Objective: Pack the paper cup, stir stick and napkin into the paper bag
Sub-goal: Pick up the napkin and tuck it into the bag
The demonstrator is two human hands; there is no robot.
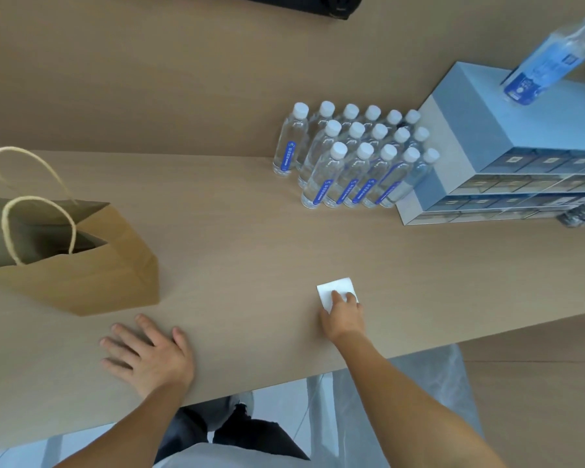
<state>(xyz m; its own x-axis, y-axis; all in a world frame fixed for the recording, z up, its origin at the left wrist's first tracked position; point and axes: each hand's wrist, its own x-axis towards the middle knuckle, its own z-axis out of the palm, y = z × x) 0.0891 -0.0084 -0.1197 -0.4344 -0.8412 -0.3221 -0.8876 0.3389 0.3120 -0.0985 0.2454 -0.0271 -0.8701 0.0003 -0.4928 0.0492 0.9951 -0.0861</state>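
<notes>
Pale wood tabletop [237,231] fills the view, with a cluster of small water bottles [355,157] and a grey-blue box stack [507,146] at the far right. The right hand [343,314] rests its fingertips on the napkin [335,292], a small white folded square lying flat near the front edge; whether the grip has pinched it or only presses on it I cannot tell. The left hand [146,352] lies flat and spread on the tabletop, holding nothing, just in front of the paper bag [92,265].

Likely risk: the thin napkin may slide or crumple rather than lift, since nothing raises its edge. The brown bag stands open with 2 twine handles, but it is well apart from the napkin and unsteadied, so it could tip or fold shut during the drop. No cup or stir stick is visible on the tabletop.
</notes>
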